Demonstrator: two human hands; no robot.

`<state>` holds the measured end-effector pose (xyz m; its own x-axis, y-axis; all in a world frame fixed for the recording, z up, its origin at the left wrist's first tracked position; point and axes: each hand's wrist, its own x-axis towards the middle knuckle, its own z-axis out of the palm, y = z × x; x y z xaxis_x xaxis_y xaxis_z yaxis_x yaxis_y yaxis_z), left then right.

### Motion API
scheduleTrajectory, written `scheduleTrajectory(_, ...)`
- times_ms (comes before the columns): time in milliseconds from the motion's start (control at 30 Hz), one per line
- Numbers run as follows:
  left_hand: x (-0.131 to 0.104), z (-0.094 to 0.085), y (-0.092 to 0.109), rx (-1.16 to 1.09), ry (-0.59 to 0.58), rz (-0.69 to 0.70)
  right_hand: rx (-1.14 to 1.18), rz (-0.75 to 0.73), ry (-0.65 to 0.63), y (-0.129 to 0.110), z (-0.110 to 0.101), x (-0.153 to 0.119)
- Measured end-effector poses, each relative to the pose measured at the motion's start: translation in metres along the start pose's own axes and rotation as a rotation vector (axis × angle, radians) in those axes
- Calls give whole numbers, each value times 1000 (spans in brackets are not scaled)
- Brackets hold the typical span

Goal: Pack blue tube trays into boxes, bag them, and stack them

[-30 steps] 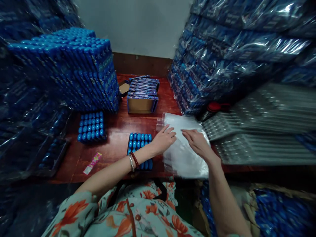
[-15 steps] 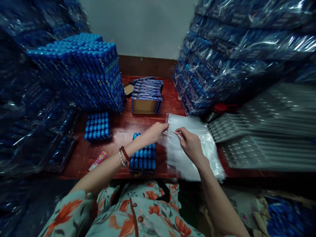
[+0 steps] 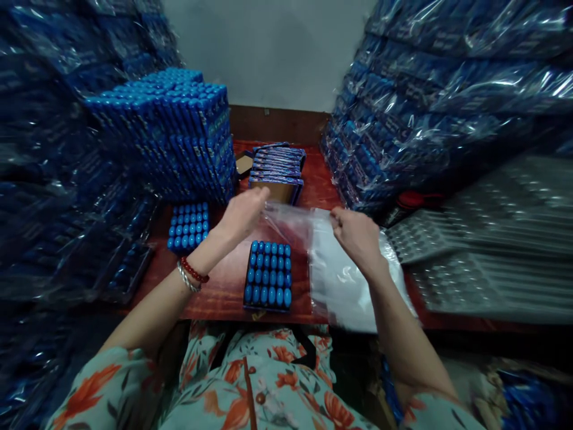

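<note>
Between my hands a clear plastic bag (image 3: 293, 216) is stretched out above the table. My left hand (image 3: 244, 216), with bracelets on its wrist, is closed on one edge of it, in front of the open carton. My right hand (image 3: 357, 234) pinches the other side, over a pile of clear bags (image 3: 342, 286). Below the stretched bag, a block of blue-topped cylinders (image 3: 267, 276) stands on the table near its front edge. A second such block (image 3: 188, 226) is farther left, beyond my left forearm.
The red-brown table (image 3: 215, 298) bears a tall stack of blue packs (image 3: 179, 131) at left and an open carton (image 3: 280, 167) at the back. Wrapped packs (image 3: 380, 137) rise at right, beside a red-lidded object (image 3: 409, 200) and clear ridged trays (image 3: 483, 263).
My hands have moved apart, the left one leftward and away from me, spreading the plastic bag between them. The near block of cylinders is now uncovered by my left arm. The view has shifted slightly.
</note>
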<state>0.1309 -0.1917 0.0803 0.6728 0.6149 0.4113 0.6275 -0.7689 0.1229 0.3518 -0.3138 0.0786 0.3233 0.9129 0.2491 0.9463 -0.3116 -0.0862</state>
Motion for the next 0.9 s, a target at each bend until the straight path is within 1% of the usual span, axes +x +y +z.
scheduleTrajectory(67, -4, -11, -10, -78, 335, -118, 238, 4, 379, -15, -2, 3)
scheduleTrajectory(100, -10, -12, -14, -119, 490, -174, 376, 4, 537, -23, 2, 3)
scheduleTrajectory(133, -17, -7, -18, -156, 600, -237, 510, 11, 635, -31, 10, 3)
scheduleTrajectory(167, -25, 2, -22, -192, 645, -307, 632, 27, 656, -38, 24, 2)
scheduleTrajectory(200, -34, 16, -25, -243, 619, -383, 736, 56, 605, -42, 41, 1)
scheduleTrajectory(233, -44, 35, -28, -310, 532, -454, 815, 102, 497, -45, 62, 0)
scheduleTrajectory(300, -62, 77, -32, -500, 249, -566, 899, 186, 212, -46, 107, -3)
scheduleTrajectory(333, -70, 97, -33, -558, 149, -569, 907, 227, 103, -44, 128, -6)
scheduleTrajectory(367, -77, 115, -33, -603, 79, -569, 914, 248, 33, -43, 145, -9)
scheduleTrajectory(400, -84, 130, -32, -635, 33, -559, 918, 259, -15, -42, 159, -14)
scheduleTrajectory(433, -91, 141, -31, -654, 12, -550, 926, 255, -44, -42, 168, -21)
scheduleTrajectory(467, -98, 148, -29, -673, -2, -550, 939, 242, -65, -43, 174, -29)
scheduleTrajectory(500, -106, 152, -26, -690, -12, -556, 950, 231, -87, -45, 176, -38)
scheduleTrajectory(567, -126, 152, -19, -712, -16, -586, 973, 214, -128, -51, 174, -58)
scheduleTrajectory(633, -148, 146, -12, -727, -15, -627, 1001, 200, -167, -59, 168, -77)
scheduleTrajectory(700, -168, 138, -8, -738, -17, -665, 1032, 182, -200, -65, 163, -89)
scheduleTrajectory(800, -186, 128, -9, -799, -1, -738, 1083, 130, -236, -71, 160, -90)
scheduleTrajectory(833, -188, 126, -10, -835, 15, -766, 1104, 116, -239, -72, 161, -86)
scheduleTrajectory(900, -187, 128, -14, -900, 50, -824, 1154, 155, -223, -73, 168, -78)
